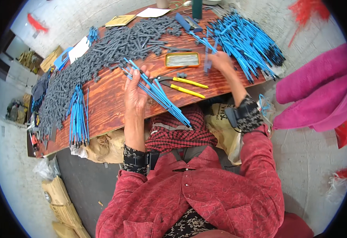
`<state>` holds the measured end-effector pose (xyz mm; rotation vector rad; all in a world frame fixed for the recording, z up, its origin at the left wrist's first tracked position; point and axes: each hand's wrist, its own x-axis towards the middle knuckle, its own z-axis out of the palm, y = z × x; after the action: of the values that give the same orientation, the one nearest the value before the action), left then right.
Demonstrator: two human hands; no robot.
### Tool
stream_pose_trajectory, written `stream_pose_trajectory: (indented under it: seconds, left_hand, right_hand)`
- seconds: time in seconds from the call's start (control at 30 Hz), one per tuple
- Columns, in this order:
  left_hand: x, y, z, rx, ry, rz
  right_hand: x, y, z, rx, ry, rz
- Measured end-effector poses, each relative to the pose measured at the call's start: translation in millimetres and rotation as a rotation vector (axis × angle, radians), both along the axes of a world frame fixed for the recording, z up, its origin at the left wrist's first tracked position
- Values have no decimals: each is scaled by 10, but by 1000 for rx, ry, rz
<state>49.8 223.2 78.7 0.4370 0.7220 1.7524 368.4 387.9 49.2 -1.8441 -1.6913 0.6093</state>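
Observation:
A loose bundle of thin blue rods with black ends [161, 97] rests in my left hand [135, 89], fingers closed around it, above the table's front edge. The rods slant down to the right. My right hand [220, 61] is beside the large heap of blue rods [246, 43], its fingers partly smeared by motion. Blurred blue rods [207, 44] stick out from its fingertips, and the fingers look closed on them. Between my hands lie yellow-handled pliers [187, 88] and an orange-rimmed tin of thin metal pins [182, 60].
Small grey plastic parts [114, 47] are heaped across the wooden table [106, 99]. Another blue rod bundle [78, 117] hangs over the left front edge. At the back stand a dark green cylinder [197, 8] and paper sheets [153, 12]. Magenta cloth [316, 91] hangs at the right.

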Motion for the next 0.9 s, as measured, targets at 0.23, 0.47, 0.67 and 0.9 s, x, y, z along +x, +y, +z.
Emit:
stream_pose_trajectory:
  seconds: [0.23, 0.47, 0.67, 0.9]
  left_hand:
    - [6, 40, -65, 35, -99, 1]
    - [-114, 46, -65, 14, -185, 54]
    - [-193, 62, -287, 48, -197, 88]
    - [-229, 154, -473, 39, -209, 98]
  right_hand:
    - [8, -732, 306, 366, -231, -35]
    - [-665, -1460, 338, -325, 753, 772]
    - [-905, -1620, 362, -429, 881, 712]
    - [-1193, -1840, 195, -323, 780, 816]
